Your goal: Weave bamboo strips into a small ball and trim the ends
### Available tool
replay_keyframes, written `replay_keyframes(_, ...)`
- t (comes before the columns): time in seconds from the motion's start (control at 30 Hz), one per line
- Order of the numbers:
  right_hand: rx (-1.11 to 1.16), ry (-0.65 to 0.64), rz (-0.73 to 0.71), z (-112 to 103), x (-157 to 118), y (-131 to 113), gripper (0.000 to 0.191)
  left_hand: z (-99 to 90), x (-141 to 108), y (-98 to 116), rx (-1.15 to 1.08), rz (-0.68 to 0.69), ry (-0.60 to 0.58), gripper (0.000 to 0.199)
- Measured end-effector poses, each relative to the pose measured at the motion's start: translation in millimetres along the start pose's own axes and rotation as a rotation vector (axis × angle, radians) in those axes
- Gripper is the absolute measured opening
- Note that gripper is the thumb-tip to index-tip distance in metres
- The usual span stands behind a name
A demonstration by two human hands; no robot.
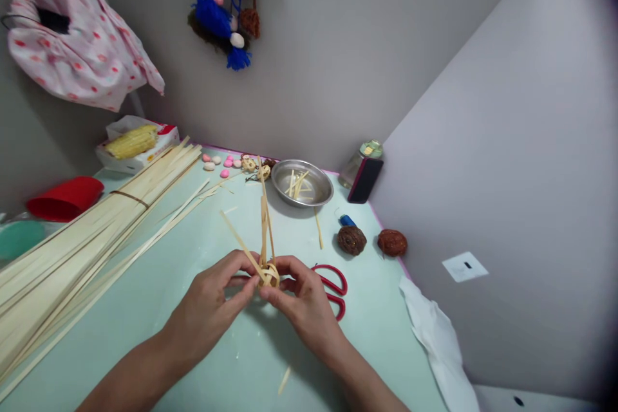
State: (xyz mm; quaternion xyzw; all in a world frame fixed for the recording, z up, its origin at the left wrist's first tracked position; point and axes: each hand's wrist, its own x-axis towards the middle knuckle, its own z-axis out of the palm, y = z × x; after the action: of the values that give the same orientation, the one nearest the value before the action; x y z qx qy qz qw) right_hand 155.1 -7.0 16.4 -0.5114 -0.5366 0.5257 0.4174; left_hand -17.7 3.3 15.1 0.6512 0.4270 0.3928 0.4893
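Note:
Between my two hands is a small woven ball (270,275) of pale bamboo strips, several loose strip ends sticking up from it. My left hand (217,293) pinches its left side, thumb and forefinger on a slanting strip. On the right side, my right hand (297,290) grips the ball with thumb and fingertips. The undersides of the fingers are partly hidden. Red-handled scissors (338,290) lie on the table just beyond my right hand, their blades out of sight behind it.
A bundle of long strips (96,238) covers the table's left. Behind stand a metal bowl (309,196) with short strip pieces, a phone (365,180) leaning on a jar, and pink and white beads (224,173). Brown yarn balls (351,240) and white cloth (434,341) lie right.

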Motion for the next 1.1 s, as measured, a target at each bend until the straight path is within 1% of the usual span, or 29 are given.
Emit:
replay_keyframes(0.13,0.008,-0.012,0.013,1.6,-2.0,-1.5,0.034,-1.3,-1.5,-2.2,0.085,0.05,0.023,0.008)
replay_keyframes(0.2,0.01,-0.007,0.012,0.7,-2.0,-1.5,0.033,-1.7,-1.1,-2.8,0.095,0.05,0.024,0.009)
replay_keyframes(0.27,0.073,-0.025,0.029,-1.5,-0.6,-0.6,0.034,-2.8,0.1,-1.8,0.05,0.014,0.022,0.009)
replay_keyframes(0.33,0.191,-0.077,0.058,-4.3,1.7,0.7,0.036,-4.6,1.2,0.8,-0.024,-0.048,0.031,0.015)
replay_keyframes(0.43,0.37,-0.16,0.083,-7.7,4.4,1.7,0.038,-7.3,1.9,5.3,-0.105,-0.138,0.078,0.023)
replay_keyframes(0.5,0.452,-0.181,0.099,-8.9,4.9,1.0,0.038,-7.8,2.1,6.7,-0.133,-0.171,0.106,0.023)
replay_keyframes(0.6,0.507,-0.177,0.122,-9.4,4.7,-1.5,0.039,-4.8,2.8,5.1,-0.154,-0.177,0.089,0.02)
replay_keyframes(0.67,0.524,-0.185,0.124,-9.5,4.8,-2.4,0.039,-0.8,3.2,2.4,-0.148,-0.156,0.067,0.022)
replay_keyframes(0.77,0.555,-0.204,0.113,-9.6,5.7,-0.8,0.038,4.5,2.2,-1.5,-0.095,-0.09,0.072,0.027)
replay_keyframes(0.87,0.573,-0.192,0.108,-9.7,6.7,3.1,0.036,5.5,0.0,-2.9,-0.008,0.02,0.095,0.018)
replay_keyframes(0.97,0.533,-0.164,0.092,-8.9,7.0,6.0,0.04,3.6,-1.4,-3.3,0.102,0.136,0.128,0.01)
replay_keyframes(1.03,0.473,-0.131,0.054,-8.0,6.7,7.0,0.04,2.6,-1.6,-4.3,0.161,0.186,0.13,0.01)
replay_keyframes(1.1,0.405,-0.109,0.008,-7.0,6.3,7.5,0.038,2.2,-1.5,-6.1,0.186,0.205,0.12,0.008)
